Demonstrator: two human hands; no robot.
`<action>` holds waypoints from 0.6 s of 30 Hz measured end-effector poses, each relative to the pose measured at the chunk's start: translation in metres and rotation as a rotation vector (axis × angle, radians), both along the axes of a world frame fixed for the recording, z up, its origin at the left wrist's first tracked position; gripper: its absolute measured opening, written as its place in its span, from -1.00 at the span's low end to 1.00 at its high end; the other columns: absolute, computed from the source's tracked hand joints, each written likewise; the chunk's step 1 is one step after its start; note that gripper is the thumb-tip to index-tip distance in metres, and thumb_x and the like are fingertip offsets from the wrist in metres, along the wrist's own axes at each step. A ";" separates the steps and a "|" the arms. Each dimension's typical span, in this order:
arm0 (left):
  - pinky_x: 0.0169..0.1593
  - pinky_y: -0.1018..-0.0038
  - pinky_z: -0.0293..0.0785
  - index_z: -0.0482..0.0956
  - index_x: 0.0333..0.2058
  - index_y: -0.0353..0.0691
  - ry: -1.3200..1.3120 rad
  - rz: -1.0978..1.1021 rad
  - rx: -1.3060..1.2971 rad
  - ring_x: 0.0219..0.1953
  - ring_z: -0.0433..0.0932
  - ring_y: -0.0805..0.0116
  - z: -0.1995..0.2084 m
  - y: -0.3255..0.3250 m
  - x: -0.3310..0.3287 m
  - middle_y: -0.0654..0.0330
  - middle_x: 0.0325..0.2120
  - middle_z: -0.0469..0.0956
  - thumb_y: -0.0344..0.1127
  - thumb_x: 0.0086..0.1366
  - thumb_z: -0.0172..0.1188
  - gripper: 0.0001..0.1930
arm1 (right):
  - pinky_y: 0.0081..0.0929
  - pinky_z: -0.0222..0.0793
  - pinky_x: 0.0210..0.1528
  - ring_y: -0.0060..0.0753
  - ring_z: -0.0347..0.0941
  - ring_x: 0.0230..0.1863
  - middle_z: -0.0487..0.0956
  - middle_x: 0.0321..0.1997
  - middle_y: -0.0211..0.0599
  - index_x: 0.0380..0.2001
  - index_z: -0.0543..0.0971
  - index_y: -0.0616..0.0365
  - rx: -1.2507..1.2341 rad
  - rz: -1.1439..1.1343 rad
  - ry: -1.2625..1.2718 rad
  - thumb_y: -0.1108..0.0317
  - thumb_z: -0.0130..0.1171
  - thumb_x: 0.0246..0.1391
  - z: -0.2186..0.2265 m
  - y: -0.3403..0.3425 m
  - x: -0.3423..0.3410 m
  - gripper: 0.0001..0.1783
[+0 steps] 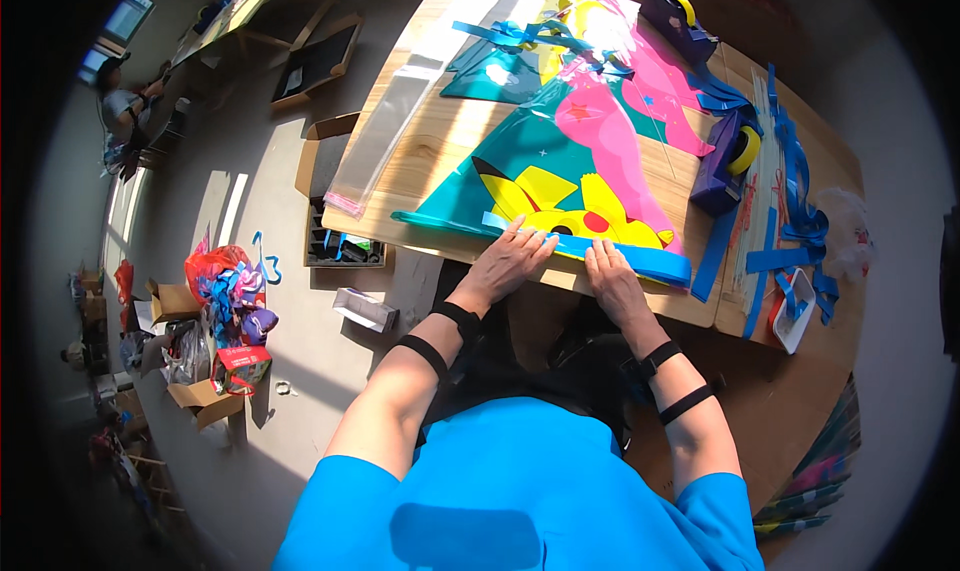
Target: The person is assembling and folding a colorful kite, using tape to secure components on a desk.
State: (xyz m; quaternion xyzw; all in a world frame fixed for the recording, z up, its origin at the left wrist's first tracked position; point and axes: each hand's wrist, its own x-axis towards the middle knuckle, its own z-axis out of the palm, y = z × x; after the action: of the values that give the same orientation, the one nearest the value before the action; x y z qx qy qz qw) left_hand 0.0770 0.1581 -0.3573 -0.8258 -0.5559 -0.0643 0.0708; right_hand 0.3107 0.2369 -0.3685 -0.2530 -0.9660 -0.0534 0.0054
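Observation:
A triangular printed plastic sheet (530,161), shaped like a kite, lies on the wooden table with its wide edge towards me. It is green and pink, with a yellow cartoon figure along that edge. A blue ribbon (655,263) runs along the near edge and loops back at the right. My left hand (503,263) is bent over the ribbon, its fingertips pressing it against the sheet. Just to the right, my right hand (614,283) grips the same ribbon at the table's edge, fingers together and thumb hidden.
Two tape dispensers (722,161) with yellow rolls stand at the right, beside tangled blue ribbons (795,201) and thin sticks. Clear plastic sleeves (385,121) lie at the left. Further printed sheets (660,81) are behind. An open carton (328,161) sits below the table's left side.

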 end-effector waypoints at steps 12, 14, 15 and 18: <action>0.18 0.27 0.17 0.44 -0.02 -0.08 -0.092 0.405 0.196 0.07 0.38 0.30 -0.003 -0.060 -0.047 0.27 -0.05 0.45 -0.40 0.16 0.13 -0.63 | -0.11 0.30 0.28 0.07 0.38 0.24 0.42 0.22 0.14 0.06 0.43 0.39 0.060 0.028 0.008 0.40 -0.02 0.16 -0.003 -0.003 0.002 -0.58; 0.21 0.27 0.15 0.44 -0.01 -0.09 -0.038 0.363 0.115 0.10 0.35 0.32 -0.005 -0.058 -0.051 0.28 0.00 0.43 -0.36 0.20 0.07 -0.66 | -0.11 0.26 0.31 0.09 0.34 0.26 0.40 0.23 0.16 0.09 0.40 0.41 0.050 0.016 0.003 0.42 -0.02 0.16 -0.003 -0.005 0.002 -0.56; 0.21 0.26 0.17 0.45 -0.02 -0.11 -0.045 0.360 0.096 0.10 0.36 0.30 -0.004 -0.058 -0.051 0.27 -0.01 0.44 -0.36 0.21 0.07 -0.67 | -0.11 0.24 0.32 0.10 0.33 0.28 0.38 0.24 0.17 0.10 0.39 0.42 0.046 0.008 0.000 0.43 -0.02 0.15 -0.003 -0.005 0.002 -0.55; 0.22 0.23 0.22 0.47 -0.03 -0.15 -0.083 0.338 0.050 0.08 0.40 0.25 -0.008 -0.059 -0.050 0.24 -0.01 0.46 -0.35 0.22 0.06 -0.69 | -0.09 0.21 0.34 0.10 0.29 0.31 0.36 0.26 0.17 0.12 0.37 0.42 0.062 0.026 0.072 0.44 -0.04 0.16 -0.008 -0.008 0.006 -0.54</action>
State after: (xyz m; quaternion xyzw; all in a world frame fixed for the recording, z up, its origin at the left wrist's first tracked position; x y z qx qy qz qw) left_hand 0.0266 0.0987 -0.3650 -0.7151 -0.6875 -0.0994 0.0780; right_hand 0.3164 0.2291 -0.3769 -0.2418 -0.9663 -0.0742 0.0489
